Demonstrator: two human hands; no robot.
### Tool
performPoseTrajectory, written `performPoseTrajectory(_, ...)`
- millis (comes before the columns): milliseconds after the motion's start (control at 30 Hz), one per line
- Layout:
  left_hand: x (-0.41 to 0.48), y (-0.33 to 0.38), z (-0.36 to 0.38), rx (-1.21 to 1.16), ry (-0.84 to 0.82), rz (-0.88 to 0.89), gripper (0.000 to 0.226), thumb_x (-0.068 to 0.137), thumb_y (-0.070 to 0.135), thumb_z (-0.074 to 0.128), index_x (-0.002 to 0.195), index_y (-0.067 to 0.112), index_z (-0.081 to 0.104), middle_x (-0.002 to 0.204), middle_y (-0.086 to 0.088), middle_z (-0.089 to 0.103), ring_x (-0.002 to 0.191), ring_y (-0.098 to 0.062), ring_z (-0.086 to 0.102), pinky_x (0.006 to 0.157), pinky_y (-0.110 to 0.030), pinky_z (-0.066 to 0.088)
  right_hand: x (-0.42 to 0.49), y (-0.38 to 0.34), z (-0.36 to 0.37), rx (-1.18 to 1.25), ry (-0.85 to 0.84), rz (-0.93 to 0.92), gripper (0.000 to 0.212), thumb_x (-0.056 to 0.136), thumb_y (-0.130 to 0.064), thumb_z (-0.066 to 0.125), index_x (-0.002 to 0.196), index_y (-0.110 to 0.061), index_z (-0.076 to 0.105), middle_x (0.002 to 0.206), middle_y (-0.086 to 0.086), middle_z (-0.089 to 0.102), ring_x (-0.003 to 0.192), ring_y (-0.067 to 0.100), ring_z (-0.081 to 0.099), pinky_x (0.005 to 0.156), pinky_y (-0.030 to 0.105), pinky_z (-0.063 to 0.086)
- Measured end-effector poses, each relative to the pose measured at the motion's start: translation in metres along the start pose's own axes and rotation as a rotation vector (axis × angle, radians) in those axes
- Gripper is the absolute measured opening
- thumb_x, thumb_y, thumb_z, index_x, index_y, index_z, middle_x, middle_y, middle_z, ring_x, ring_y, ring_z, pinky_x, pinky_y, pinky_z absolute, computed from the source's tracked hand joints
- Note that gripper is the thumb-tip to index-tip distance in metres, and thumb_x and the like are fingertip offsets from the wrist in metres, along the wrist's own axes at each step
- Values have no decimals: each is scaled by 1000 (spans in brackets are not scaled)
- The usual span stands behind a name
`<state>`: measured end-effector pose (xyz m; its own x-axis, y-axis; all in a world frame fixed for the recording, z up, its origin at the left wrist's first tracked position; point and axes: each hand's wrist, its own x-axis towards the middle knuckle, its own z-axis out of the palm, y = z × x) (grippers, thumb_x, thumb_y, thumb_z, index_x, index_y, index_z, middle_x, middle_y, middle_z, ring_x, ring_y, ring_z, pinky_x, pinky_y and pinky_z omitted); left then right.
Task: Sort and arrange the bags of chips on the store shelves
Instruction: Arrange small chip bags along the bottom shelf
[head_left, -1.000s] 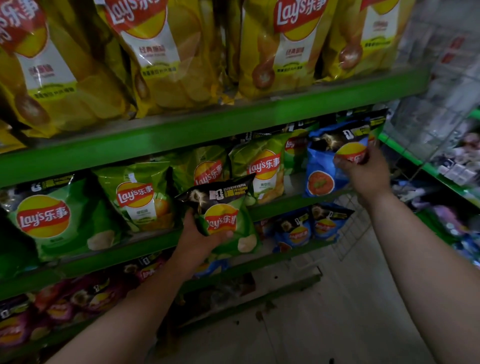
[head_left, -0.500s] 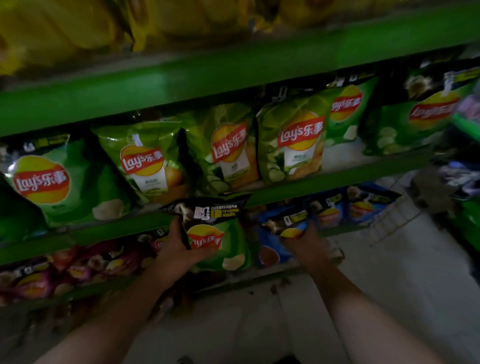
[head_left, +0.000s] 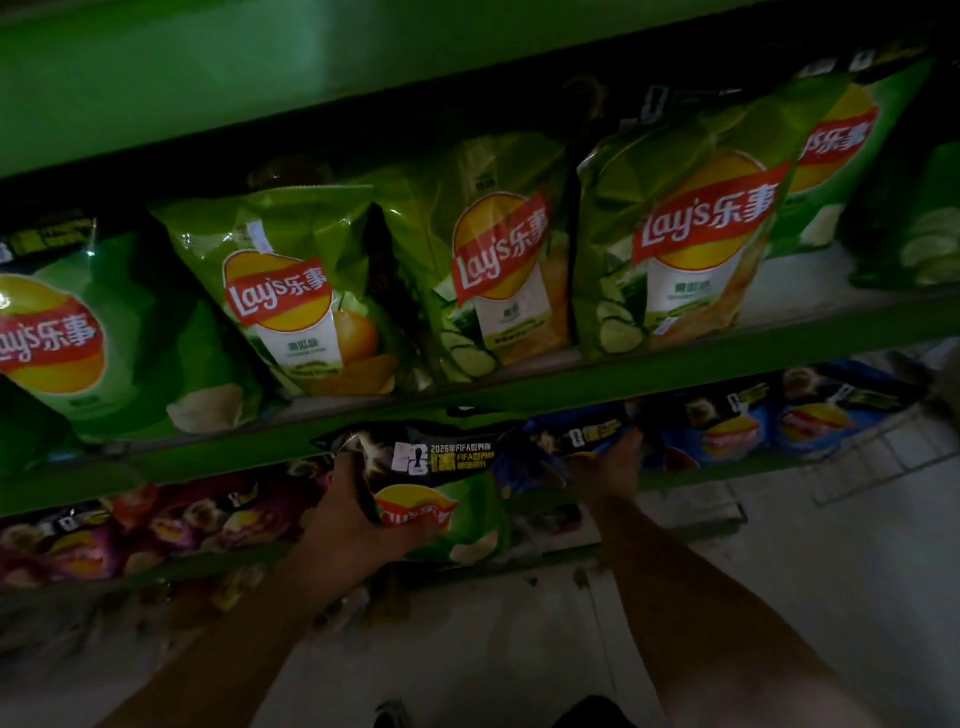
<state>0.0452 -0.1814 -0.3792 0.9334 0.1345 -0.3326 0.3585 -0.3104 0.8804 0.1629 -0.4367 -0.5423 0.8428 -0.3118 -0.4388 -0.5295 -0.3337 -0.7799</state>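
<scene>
My left hand (head_left: 358, 525) grips a green chip bag with a black top band (head_left: 457, 499), held in front of the lower shelf. My right hand (head_left: 608, 465) is closed on a blue chip bag (head_left: 571, 439) at the lower shelf, beside other blue bags (head_left: 727, 431). Above, the middle shelf (head_left: 675, 364) carries a row of green bags (head_left: 291, 291), standing upright and leaning a little. Purple bags (head_left: 104, 535) fill the lower shelf at the left.
A green shelf board (head_left: 311, 67) spans the top of the view. A white wire rack (head_left: 883, 457) juts out at the lower right. Pale floor (head_left: 519, 649) lies below the shelves, with dark shoes at the bottom edge.
My right hand carried the blue bag from the middle shelf down to the lower shelf. The left hand lowered with the green bag. The view dropped and came closer to the shelves.
</scene>
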Motion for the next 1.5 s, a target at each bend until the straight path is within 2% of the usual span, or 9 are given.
performPoseTrajectory(133,2,0,4,13,-16,40,82,57,17,95,117,39,42,115,7,70,105,-13,69,87,-42,57,-5,-4,-9,73,-2,-26,109,63,-22,88,148,-17,21,145,20,40,129,39,46,105,52,43)
performPoseTrajectory(267,-6,16,22,12,-23,48,83,60,19,93,117,45,39,103,25,69,95,7,67,72,-18,58,-50,-17,-45,184,30,-129,104,73,-10,83,152,-18,16,152,20,35,136,36,39,112,50,35)
performPoseTrajectory(467,-15,65,65,48,-180,97,101,58,35,93,137,35,30,120,23,58,106,1,62,90,-33,55,-146,-55,-132,235,25,-383,14,99,-21,54,108,-26,63,95,-10,67,89,4,64,75,26,51)
performPoseTrajectory(567,-22,94,95,62,-216,192,103,57,49,91,139,40,29,125,23,55,108,5,58,88,-21,52,-172,-76,-174,193,-234,-359,43,84,-46,65,123,-35,52,116,-23,58,103,-10,56,82,11,46)
performPoseTrajectory(667,-26,124,121,70,-244,278,105,53,59,89,138,39,31,126,24,52,110,7,55,82,-9,47,-175,-95,-206,73,-143,-280,86,64,-56,81,137,-26,48,129,-10,59,115,9,58,95,34,51)
performPoseTrajectory(933,-10,179,138,43,-307,398,102,78,32,82,153,36,13,131,21,50,120,1,52,92,-22,49,-127,-139,-313,553,36,-366,62,69,-26,85,125,-27,59,116,4,72,101,23,71,80,42,58)
performPoseTrajectory(1100,6,205,122,109,-167,474,78,88,20,71,134,61,24,123,33,47,108,9,51,84,-11,49,-77,-181,-340,441,53,-408,62,82,-23,77,137,-24,49,126,8,66,108,27,66,82,47,58)
performPoseTrajectory(1233,13,220,117,245,-74,532,72,87,26,70,146,44,33,145,1,41,130,-20,45,103,-40,46,-58,-203,-332,289,60,-346,57,89,-27,70,139,-16,46,132,12,60,107,31,63,70,41,59)
performPoseTrajectory(1500,13,230,115,269,-16,447,75,87,26,68,145,52,26,152,4,28,130,-26,47,98,-41,50,-53,-207,-324,453,53,-262,60,95,-21,61,148,-27,34,136,13,55,97,30,62,73,39,53)
